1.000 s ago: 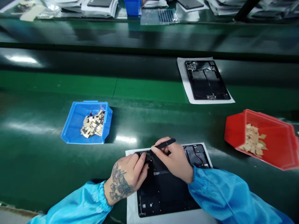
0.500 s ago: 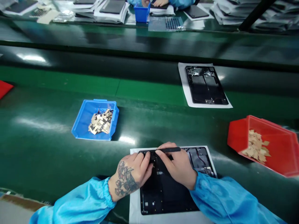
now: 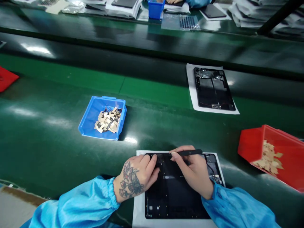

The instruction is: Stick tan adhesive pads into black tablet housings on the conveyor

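A black device frame (image 3: pixel 175 196) lies on a white sheet (image 3: pixel 139 205) at the near edge of the green belt. My left hand (image 3: pixel 137 175), tattooed on its back, rests on the frame's upper left part with its fingers pressed together on it. My right hand (image 3: pixel 193 171) is closed around black tweezers (image 3: pixel 190 153), which lie almost level with their tip near the frame's top edge. Both arms wear blue sleeves.
A blue bin (image 3: pixel 89 118) of small metal pieces stands to the left, a red bin (image 3: pixel 292 164) of tan pieces to the right. A second black frame (image 3: pixel 213 88) on a white sheet lies further back. Another person's hands and stacked parts (image 3: pixel 123 6) are across the belt.
The tweezers have tilted from slanted to nearly level, and my right hand has shifted slightly right along the frame's top edge. My left hand stays on the frame.
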The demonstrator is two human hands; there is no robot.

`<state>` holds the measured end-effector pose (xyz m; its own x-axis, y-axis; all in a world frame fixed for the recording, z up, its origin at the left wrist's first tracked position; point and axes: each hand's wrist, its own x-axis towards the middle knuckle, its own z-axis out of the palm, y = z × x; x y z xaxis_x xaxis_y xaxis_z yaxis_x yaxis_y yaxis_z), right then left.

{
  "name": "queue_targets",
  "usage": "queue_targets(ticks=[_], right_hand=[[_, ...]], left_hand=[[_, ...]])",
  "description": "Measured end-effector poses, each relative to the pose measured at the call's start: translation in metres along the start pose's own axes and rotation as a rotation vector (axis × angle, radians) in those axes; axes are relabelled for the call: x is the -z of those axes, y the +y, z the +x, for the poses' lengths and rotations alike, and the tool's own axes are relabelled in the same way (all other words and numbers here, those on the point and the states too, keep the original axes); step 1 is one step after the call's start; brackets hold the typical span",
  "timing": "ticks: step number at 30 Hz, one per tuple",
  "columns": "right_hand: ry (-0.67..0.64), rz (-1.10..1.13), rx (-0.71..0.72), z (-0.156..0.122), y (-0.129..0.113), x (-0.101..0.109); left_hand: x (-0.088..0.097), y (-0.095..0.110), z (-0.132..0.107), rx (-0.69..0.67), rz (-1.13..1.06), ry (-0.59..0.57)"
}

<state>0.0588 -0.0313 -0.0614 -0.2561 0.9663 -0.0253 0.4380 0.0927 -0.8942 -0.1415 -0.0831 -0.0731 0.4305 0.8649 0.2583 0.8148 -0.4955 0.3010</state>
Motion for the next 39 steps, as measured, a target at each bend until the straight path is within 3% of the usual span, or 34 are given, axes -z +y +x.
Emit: queue_targets(ticks=[7,17,28,39], right_hand=[[-0.013,0.078,-0.121,0.0007,0.0003,-0.001],[-0.016,0.114,-0.155,0.0047,0.0029,-0.0053],[-0.017,0.062,-0.114,0.0031,0.0037,-0.0027],[-0.015,-0.007,-0.069,0.0034,0.0012,-0.0056]], left_hand=[[0.0003,-0.0017,-0.0014,0.005,-0.024,-0.016],[-0.0005,-0.0028,-0.0033,0.01,-0.036,-0.028],[0.0042,-0.0002,0.0026,0.005,-0.001,-0.014],[0.0079,-0.0025,0.0042,0.038,-0.133,-0.124]])
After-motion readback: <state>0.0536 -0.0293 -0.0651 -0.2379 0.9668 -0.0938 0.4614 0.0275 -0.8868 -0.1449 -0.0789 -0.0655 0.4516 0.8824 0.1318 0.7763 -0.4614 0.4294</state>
